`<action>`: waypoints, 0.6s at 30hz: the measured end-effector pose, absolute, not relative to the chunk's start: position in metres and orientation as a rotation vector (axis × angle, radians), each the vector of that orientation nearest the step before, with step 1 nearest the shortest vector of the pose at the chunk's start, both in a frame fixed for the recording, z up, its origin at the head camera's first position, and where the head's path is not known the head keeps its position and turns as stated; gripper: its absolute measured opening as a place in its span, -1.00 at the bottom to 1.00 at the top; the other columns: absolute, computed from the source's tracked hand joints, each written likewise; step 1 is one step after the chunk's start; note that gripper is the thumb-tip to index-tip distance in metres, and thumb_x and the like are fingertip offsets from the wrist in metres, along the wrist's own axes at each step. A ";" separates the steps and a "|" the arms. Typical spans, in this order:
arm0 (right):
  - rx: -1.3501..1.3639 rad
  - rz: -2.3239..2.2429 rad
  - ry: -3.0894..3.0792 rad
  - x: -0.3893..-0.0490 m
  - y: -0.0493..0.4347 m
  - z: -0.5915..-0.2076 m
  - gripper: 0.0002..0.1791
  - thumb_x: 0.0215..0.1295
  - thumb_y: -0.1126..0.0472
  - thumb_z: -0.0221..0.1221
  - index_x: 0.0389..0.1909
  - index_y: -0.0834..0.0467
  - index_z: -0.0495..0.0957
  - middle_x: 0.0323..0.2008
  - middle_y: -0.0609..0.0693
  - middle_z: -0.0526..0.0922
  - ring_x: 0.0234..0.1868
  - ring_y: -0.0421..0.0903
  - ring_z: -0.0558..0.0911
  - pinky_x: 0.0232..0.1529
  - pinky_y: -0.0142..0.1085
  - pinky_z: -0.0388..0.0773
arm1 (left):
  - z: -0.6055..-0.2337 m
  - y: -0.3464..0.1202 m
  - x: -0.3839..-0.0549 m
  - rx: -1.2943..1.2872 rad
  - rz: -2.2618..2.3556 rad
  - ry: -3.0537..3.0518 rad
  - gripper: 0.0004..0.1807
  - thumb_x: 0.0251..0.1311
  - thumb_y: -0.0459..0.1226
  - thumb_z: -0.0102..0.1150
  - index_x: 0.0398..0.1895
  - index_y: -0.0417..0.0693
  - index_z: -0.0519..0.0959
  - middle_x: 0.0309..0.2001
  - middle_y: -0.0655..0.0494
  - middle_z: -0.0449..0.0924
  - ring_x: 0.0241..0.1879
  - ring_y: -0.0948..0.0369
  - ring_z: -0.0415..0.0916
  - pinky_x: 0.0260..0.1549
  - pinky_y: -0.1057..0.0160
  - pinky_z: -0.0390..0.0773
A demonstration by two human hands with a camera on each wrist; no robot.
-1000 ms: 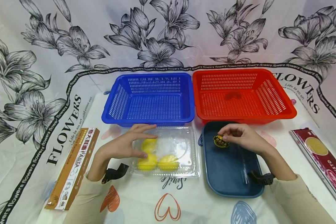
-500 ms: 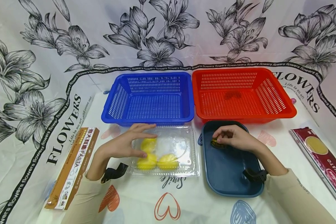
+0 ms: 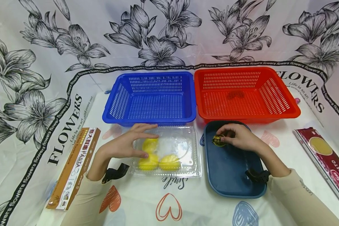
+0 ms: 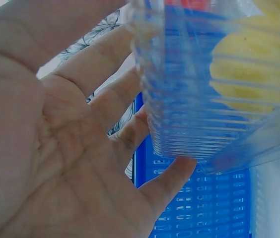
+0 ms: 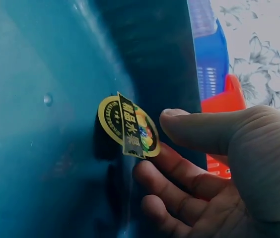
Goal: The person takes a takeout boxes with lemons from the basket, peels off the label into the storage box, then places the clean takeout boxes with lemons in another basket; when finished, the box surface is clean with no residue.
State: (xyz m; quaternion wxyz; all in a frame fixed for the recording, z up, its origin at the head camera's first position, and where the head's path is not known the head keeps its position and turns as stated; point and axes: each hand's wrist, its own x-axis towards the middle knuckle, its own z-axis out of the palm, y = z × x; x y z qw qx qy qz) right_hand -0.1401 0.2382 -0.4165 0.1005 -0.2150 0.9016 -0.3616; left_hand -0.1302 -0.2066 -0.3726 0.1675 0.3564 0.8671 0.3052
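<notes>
In the head view, my left hand is spread over the left end of a clear plastic clamshell box. Yellow rounded pieces show through its lid. Extended fingers touch the ribbed side of the box in the left wrist view. My right hand is above the far end of a dark blue plastic tray. Its thumb and index finger pinch the edge of a round black-and-gold fruit sticker, which stands over the tray's inner surface.
Behind stand a blue basket and a red basket, side by side. A brown pasta box lies at the left. At the right lies a dark red pasta packet. A flower-printed cloth hangs behind.
My right hand shifts left a little and takes the sticker between thumb and finger; the sticker turns at the fingertips. My left hand stays in place on the clamshell box.
</notes>
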 end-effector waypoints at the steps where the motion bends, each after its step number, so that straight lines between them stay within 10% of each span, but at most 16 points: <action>1: -0.639 -1.056 2.666 -0.140 0.238 -0.417 -0.78 0.25 0.35 0.35 -0.09 0.13 0.71 -0.32 -0.06 0.73 -0.35 -0.14 0.61 -0.34 -0.37 0.55 | -0.372 -0.206 -0.130 1.014 0.870 2.467 -0.27 0.07 -0.27 0.51 0.38 0.00 0.52 0.59 -0.04 0.15 0.57 -0.08 -0.05 0.41 -0.35 0.19; 18: -0.559 -1.167 2.617 -0.135 0.240 -0.408 -0.71 0.32 0.31 0.31 0.05 0.18 0.68 -0.08 0.09 0.76 -0.17 -0.05 0.69 -0.15 -0.40 0.67 | -0.370 -0.206 -0.130 0.987 0.878 2.463 -0.27 0.06 -0.28 0.51 0.38 0.01 0.52 0.60 0.04 0.14 0.57 -0.05 -0.05 0.41 -0.32 0.21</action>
